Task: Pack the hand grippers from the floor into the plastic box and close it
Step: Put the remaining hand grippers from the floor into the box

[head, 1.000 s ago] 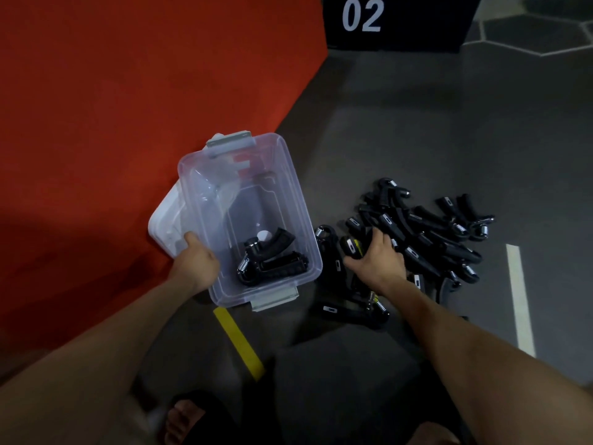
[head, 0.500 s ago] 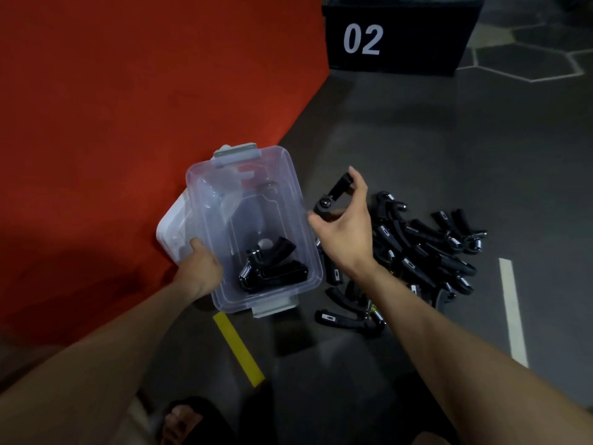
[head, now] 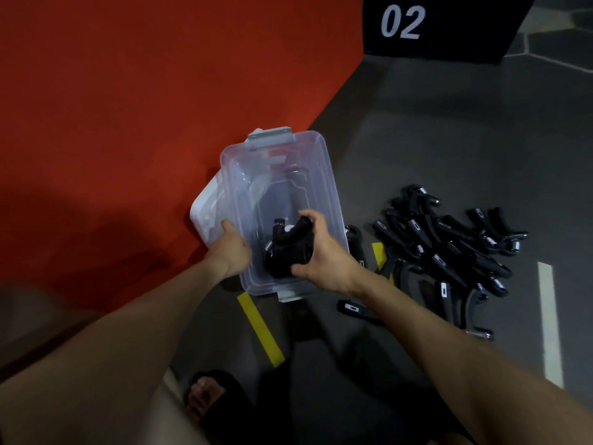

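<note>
A clear plastic box (head: 316, 175) stands open on the grey floor at the edge of the red mat. My left hand (head: 231, 250) grips its near left rim. My right hand (head: 324, 252) reaches over the box's near right side and holds a black hand gripper (head: 290, 240) low inside it, on top of other black grippers lying in the box. A pile of several black hand grippers (head: 449, 248) lies on the floor to the right of the box. The white lid (head: 207, 208) lies under the box's left side.
A red mat (head: 144, 107) covers the floor to the left. A black block marked 02 (head: 442, 24) stands at the back. Yellow tape (head: 260, 327) and a white line (head: 550, 319) mark the floor. My sandalled foot (head: 211, 399) is at the bottom.
My right hand picked a hand gripper from the pile, carried it left over the box's rim and lowered it inside. My left hand kept its hold on the box.
</note>
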